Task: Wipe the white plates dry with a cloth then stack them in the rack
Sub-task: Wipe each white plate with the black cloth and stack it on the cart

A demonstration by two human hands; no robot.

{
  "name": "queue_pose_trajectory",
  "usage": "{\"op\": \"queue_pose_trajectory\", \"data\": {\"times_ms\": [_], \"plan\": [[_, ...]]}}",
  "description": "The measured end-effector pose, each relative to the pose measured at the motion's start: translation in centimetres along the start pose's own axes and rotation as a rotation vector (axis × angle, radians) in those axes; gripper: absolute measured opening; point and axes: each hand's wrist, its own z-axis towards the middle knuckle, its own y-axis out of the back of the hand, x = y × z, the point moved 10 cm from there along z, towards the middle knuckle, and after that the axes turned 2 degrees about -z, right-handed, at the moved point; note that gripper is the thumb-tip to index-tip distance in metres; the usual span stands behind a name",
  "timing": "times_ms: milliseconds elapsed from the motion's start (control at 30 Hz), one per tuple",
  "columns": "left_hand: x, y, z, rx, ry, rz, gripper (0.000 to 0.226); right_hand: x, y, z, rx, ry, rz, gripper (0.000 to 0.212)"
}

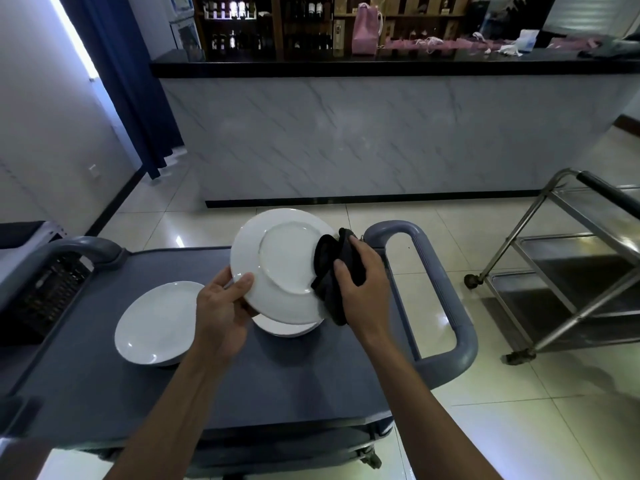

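A white plate (277,265) is held tilted above the grey cart, its underside with the foot ring facing me. My left hand (221,310) grips its lower left rim, thumb on the underside. My right hand (363,282) holds a black cloth (329,271) against the plate's right edge. Under the raised plate sits a stack of white plates (287,328), mostly hidden. Another white plate (157,322) lies face up on the cart to the left. A black crate-like rack (41,299) stands at the cart's far left.
The grey plastic cart (242,386) has looped handles at left and right (440,271). A steel trolley (568,268) stands on the tiled floor to the right. A marble-fronted bar counter (381,133) runs across the back.
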Motion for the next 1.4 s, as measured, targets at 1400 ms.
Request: {"op": "queue_pose_trajectory", "data": {"times_ms": [1400], "plan": [[1.0,-1.5,1.4,0.151,0.077,0.117,0.041,1.8,0.5,3.4,0.039,0.105,-0.167,0.039]]}}
